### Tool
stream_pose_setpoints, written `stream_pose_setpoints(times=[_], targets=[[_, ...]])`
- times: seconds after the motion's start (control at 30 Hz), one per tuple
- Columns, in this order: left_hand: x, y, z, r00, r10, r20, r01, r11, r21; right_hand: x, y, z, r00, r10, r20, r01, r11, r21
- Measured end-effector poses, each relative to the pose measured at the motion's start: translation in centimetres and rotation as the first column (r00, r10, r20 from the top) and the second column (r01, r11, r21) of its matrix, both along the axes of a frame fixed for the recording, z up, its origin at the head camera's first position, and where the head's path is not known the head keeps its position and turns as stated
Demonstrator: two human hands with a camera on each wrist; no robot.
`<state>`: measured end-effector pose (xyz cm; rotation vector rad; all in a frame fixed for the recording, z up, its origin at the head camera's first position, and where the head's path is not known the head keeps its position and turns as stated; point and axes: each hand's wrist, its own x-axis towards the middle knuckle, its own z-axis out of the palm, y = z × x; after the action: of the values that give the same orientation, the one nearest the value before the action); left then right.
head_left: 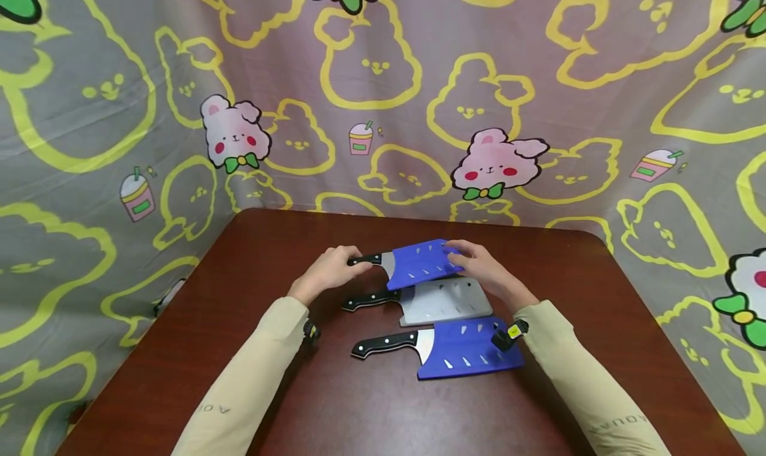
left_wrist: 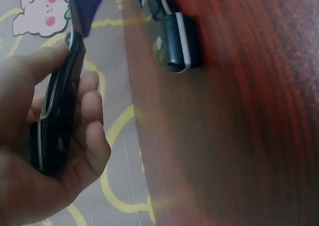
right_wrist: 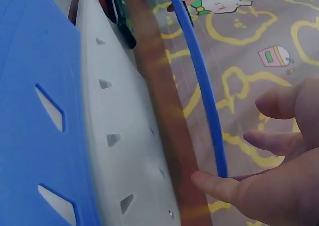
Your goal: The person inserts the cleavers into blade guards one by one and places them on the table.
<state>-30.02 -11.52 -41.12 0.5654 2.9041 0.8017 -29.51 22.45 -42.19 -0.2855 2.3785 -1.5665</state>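
Note:
My left hand [head_left: 336, 270] grips the black riveted handle [left_wrist: 62, 96] of the farthest cleaver, its fingers and thumb curled round it. A blue slotted blade cover [head_left: 419, 262] sits over that cleaver's blade, with a strip of bare metal showing near the handle. Held up on edge in the right wrist view, the cover [right_wrist: 202, 86] runs down between the thumb and fingers of my right hand [right_wrist: 279, 186]. Its fingers are spread with a gap to the cover; whether the thumb touches it I cannot tell.
Nearer lies a cleaver with a white slotted cover [head_left: 443, 302], and nearest another with a blue cover [head_left: 469, 356]. Both rest on the dark red-brown table [head_left: 287, 403], handles to the left. A patterned curtain [head_left: 407, 110] hangs behind the table.

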Motion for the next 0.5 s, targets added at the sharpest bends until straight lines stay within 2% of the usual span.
stream_pose_setpoints(times=[0.17, 0.33, 0.4, 0.5], targets=[[-0.48, -0.13, -0.55, 0.997, 0.065, -0.040, -0.066, 0.998, -0.023, -0.26, -0.29, -0.28, 0.999, 0.015, -0.036, -0.015, 1.000, 0.011], [-0.78, -0.36, -0.69, 0.983, 0.143, -0.117, -0.151, 0.987, -0.061, -0.18, -0.23, -0.43, 0.999, 0.020, -0.038, -0.020, 1.000, -0.004], [-0.86, -0.46, -0.55, 0.977, 0.155, -0.150, -0.166, 0.984, -0.066, -0.07, -0.08, -0.49, 0.999, 0.035, -0.023, -0.035, 0.999, -0.020], [-0.91, -0.58, -0.15, 0.976, 0.143, -0.166, -0.154, 0.987, -0.052, 0.24, 0.33, -0.40, 0.999, 0.048, -0.011, -0.049, 0.998, -0.029]])
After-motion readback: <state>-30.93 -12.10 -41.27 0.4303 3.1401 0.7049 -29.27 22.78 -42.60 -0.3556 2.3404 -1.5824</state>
